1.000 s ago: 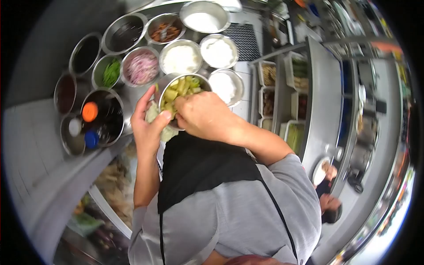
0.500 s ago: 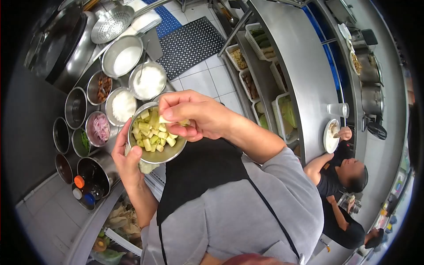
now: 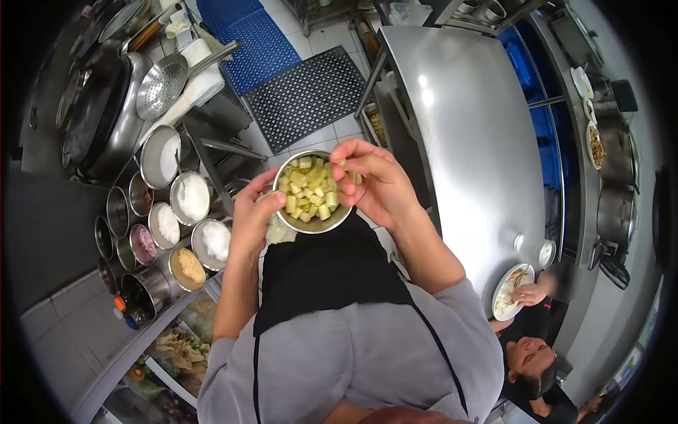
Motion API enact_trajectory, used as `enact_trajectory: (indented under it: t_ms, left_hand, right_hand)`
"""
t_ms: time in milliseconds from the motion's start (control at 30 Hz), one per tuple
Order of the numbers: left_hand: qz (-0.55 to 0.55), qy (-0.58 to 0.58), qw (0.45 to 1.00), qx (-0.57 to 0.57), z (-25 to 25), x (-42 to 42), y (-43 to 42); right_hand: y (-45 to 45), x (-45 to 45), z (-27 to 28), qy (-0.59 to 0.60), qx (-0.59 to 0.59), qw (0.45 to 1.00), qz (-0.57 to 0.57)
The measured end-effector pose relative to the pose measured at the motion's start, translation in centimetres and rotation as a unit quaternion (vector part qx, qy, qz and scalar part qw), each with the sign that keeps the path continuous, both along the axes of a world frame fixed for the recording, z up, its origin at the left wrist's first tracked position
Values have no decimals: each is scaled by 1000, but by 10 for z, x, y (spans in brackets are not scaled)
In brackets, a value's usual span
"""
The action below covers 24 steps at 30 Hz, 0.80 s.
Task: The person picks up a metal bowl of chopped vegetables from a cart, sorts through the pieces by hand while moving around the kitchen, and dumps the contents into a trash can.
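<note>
gripping bowl [image 3: 315, 226] by left edge in left fingers [image 3: 272, 203]; pinching piece [image 3: 355, 177] at right edge in right fingers [image 3: 364, 164]; could spill chunks [image 3: 308, 191] by tilting.

Left hand [image 3: 256, 210] grips, thumb spread from fingers; right hand [image 3: 374, 177] curls inward, apparently pinching; both forearms [image 3: 432, 247] reach forward.

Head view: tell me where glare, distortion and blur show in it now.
In the head view, bright glare spots sit on the steel counter; in the head view, wide-angle distortion bows that counter's edges and black fills the corners; in the head view, the bowl and its green pieces look fairly sharp, while a smudged patch blurs the area beside a co-worker's hand.
</note>
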<state>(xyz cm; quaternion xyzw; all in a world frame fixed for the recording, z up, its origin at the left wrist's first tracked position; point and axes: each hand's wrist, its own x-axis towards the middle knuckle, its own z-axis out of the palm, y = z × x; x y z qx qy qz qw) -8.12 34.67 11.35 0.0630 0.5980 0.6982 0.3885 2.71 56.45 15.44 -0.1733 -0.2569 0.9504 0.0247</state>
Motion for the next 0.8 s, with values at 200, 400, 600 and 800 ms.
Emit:
enact_trajectory:
  t_ms: [200,400,600,800]
  left_hand:
    - [-46,-89,995,7,-37,-14,66]
    - [2,-134,991,15,-52,-48,108]
    - [78,-89,990,82,-35,-117,145]
    - [90,-62,976,188,3,-232,190]
  right_hand:
    - [43,27,-7,-44,-11,997,-57]
    - [73,25,-34,-67,-52,995,-58]
    - [101,-49,-51,-153,-15,987,-44]
    - [149,-181,-58,-161,26,985,51]
